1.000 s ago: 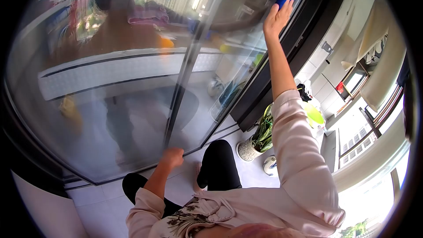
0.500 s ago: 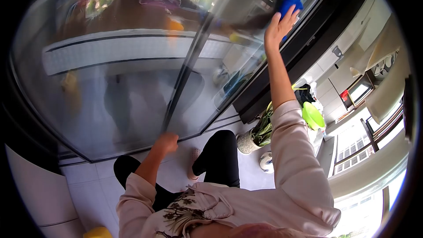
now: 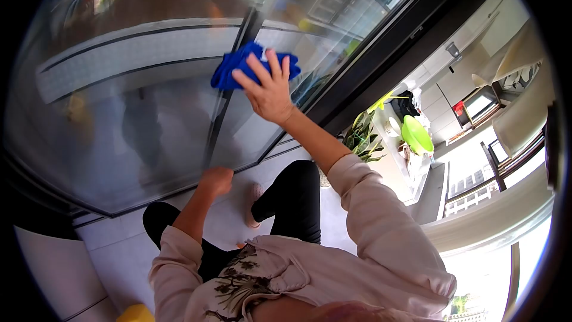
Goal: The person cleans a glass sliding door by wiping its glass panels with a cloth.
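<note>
My right hand (image 3: 269,92) presses a bunched blue cloth (image 3: 241,67) against the glass door (image 3: 173,143). Its fingers are spread over the cloth, which lies across the dark upright frame bar (image 3: 218,120). Lower down, near the foot of that bar, my left hand (image 3: 217,181) is closed in a fist. Nothing sticks out of it, and its inner side is hidden. I cannot tell whether the fist touches the glass.
My bent knee (image 3: 298,194) is close to the door's bottom rail. To the right are a leafy potted plant (image 3: 362,137) and a lime-green basin (image 3: 417,135). A yellow object (image 3: 136,313) shows at the lower left, on the tiled floor (image 3: 119,262).
My right hand and the blue cloth have moved down and left, from the upper right of the glass to the frame bar. My left hand stays closed, in almost the same place.
</note>
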Motion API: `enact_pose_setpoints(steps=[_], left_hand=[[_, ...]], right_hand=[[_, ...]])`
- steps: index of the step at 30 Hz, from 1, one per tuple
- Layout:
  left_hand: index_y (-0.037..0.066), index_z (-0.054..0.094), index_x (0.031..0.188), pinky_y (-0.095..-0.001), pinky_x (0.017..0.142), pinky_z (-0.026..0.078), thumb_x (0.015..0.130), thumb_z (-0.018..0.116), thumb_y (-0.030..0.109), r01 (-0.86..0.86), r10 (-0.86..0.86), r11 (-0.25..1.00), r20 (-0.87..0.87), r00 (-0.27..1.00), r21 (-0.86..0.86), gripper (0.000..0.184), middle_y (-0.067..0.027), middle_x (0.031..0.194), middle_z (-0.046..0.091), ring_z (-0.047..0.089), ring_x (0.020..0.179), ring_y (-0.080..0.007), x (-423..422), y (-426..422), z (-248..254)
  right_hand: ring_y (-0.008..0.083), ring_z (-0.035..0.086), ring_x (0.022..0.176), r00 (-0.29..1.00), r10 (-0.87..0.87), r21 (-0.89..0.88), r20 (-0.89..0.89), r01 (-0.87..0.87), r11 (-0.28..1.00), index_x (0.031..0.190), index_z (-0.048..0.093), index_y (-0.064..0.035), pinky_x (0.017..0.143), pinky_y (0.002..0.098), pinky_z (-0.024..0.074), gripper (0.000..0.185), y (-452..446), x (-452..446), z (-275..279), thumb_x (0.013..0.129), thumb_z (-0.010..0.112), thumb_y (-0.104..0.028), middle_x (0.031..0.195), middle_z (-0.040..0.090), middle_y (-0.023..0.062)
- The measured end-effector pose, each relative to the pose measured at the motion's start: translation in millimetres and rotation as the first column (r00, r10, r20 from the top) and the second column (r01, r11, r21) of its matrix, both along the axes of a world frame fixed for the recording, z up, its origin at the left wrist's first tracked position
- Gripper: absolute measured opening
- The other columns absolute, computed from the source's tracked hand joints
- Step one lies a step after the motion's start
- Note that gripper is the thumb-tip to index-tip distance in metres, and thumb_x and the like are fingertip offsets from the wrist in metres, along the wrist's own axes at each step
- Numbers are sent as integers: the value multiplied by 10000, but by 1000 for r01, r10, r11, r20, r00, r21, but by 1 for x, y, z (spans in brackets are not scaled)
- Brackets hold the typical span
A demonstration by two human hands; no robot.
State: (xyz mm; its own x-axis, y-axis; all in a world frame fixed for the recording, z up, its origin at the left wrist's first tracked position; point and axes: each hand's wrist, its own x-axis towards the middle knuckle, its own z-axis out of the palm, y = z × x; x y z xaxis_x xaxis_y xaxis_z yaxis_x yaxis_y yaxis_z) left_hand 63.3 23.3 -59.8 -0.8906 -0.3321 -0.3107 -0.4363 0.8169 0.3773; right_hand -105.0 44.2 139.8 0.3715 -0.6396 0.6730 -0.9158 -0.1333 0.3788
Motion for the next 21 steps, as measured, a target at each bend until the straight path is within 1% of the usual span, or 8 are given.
enact_pose_setpoints(steps=[2,5,8,9,11,13,17,21], left_hand=[[53,625,953,-435,812,482,785,599,198,18,-18,1000,-20,1000,-3,223,-144,966,652,613,940,-323,-2,-4,-10],[47,625,967,-430,824,476,784,625,211,-36,38,999,-112,993,16,246,-148,987,646,605,959,-323,5,-3,-3],[55,626,985,-418,853,471,815,610,208,-86,95,992,-103,990,87,229,-139,1043,637,603,994,-304,6,-11,-19],[55,626,985,-418,853,471,815,610,208,-76,85,993,-102,991,91,229,-139,1043,637,603,994,-304,6,-11,-17],[60,623,992,-408,848,474,824,619,230,-43,43,999,-24,999,-12,239,-129,1049,635,604,992,-300,7,-11,-2],[62,623,997,-406,846,476,823,623,230,-49,49,999,-12,999,-3,242,-125,1047,637,605,989,-297,8,-9,6],[63,624,1005,-405,844,479,829,621,232,-48,48,999,-2,999,17,244,-116,1052,640,603,1000,-290,10,-4,5],[62,623,1006,-407,845,481,825,619,227,-35,35,999,-2,999,11,246,-114,1058,640,596,1017,-290,10,-4,9]], right_hand=[[310,280,1327,997,4,192,-77,11,981,1316,474,-358,1018,564,248,635,17,-17,-68,754,615,-99,1443,347,-31],[269,285,1328,985,-61,264,-163,103,959,1323,457,-379,1041,521,242,652,26,-40,-82,764,589,-71,1444,344,-65],[296,283,1325,964,-157,138,-214,189,972,1301,473,-372,1037,533,250,587,28,-47,-21,776,620,-152,1430,366,-54],[372,243,1336,966,-226,77,-124,237,969,1306,478,-314,1029,585,231,565,30,-49,6,775,644,-216,1444,347,6],[457,115,1364,964,-263,-234,47,266,935,1382,374,-83,1053,635,66,599,21,-63,58,845,560,-270,1475,240,186],[465,59,1372,961,-203,-454,187,268,849,1420,227,16,1065,614,-2,652,12,-87,110,898,454,-302,1480,189,239],[460,16,1379,901,-137,-525,412,358,772,1444,118,12,1079,574,-15,680,8,-107,156,952,310,-416,1499,118,245],[420,31,1393,833,-133,-501,538,442,744,1418,88,94,1092,556,-9,686,4,-109,99,953,309,-360,1489,98,282]])
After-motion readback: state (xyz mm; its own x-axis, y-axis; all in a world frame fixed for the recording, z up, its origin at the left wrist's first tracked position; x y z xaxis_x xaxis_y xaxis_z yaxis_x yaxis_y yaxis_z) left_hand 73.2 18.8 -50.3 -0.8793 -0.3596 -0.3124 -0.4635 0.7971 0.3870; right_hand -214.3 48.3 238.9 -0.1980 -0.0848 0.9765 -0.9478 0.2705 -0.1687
